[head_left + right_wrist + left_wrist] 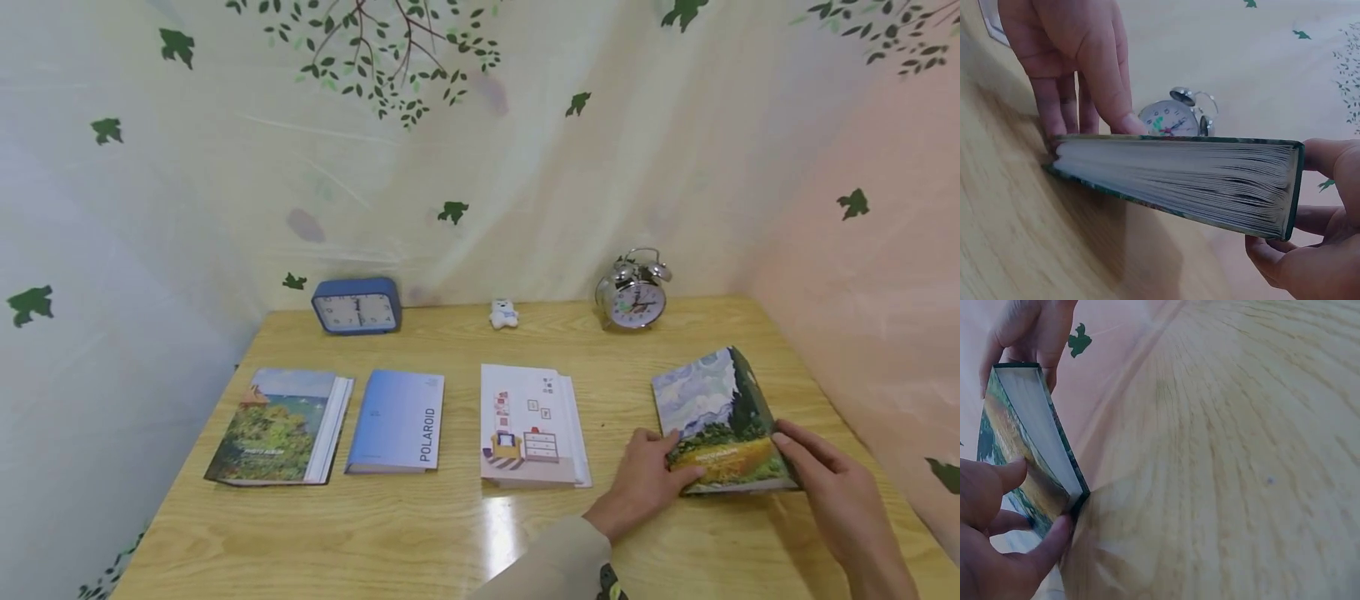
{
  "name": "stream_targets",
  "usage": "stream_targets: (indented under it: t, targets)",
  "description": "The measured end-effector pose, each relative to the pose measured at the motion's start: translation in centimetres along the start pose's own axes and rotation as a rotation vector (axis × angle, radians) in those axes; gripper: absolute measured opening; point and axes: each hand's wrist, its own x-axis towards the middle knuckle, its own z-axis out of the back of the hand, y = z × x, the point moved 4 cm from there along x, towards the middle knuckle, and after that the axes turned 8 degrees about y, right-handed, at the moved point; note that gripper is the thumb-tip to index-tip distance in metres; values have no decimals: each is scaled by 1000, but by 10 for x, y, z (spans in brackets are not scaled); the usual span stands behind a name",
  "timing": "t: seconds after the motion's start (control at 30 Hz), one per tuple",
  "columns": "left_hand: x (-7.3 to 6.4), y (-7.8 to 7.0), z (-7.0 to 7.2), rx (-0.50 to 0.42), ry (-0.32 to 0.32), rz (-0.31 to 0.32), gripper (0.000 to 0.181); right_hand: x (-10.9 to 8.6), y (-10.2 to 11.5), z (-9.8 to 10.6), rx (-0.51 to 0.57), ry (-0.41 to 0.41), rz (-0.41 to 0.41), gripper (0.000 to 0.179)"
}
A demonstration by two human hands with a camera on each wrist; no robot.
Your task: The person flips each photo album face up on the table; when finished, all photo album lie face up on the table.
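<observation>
A closed photo album (708, 425) with a painted landscape cover is at the right of the table, its right side tilted up off the wood. My right hand (843, 492) grips the thick dark green spine side, fingers and thumb on opposite covers in the right wrist view. At the other side, my left hand (645, 479) pinches the lower left corner, its thumb lying on the front cover. White page edges (1197, 181) face the right wrist camera. That thin left end stays low, close to the table, in the left wrist view.
Left of the hands lie a white illustrated book (528, 425), a blue Polaroid album (397, 421) and another painted photo album (281, 425). Along the back stand a blue clock (357, 307), a small white bear figure (503, 314) and a silver twin-bell alarm clock (633, 300). Patterned cloth (510, 183) surrounds the table.
</observation>
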Motion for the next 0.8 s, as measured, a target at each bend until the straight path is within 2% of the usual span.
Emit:
stream_targets:
  t: [0.27,0.33,0.43,0.5,0.6,0.8]
  targets:
    - [2,-7,1,93,35,-14,56,-9,14,-8,105,45,238,54]
    - [4,-7,1,98,56,-25,56,-11,19,-11,128,45,278,52]
    - [6,-6,2,85,92,-50,56,-14,25,-16,105,22,302,50]
    - [7,-5,3,64,106,-75,56,-16,29,-20,93,12,311,50]
    - [9,-2,4,-13,122,-105,56,-18,34,-27,54,6,329,50]
    - [5,2,13,-246,110,-121,54,-20,42,-41,5,30,369,50]
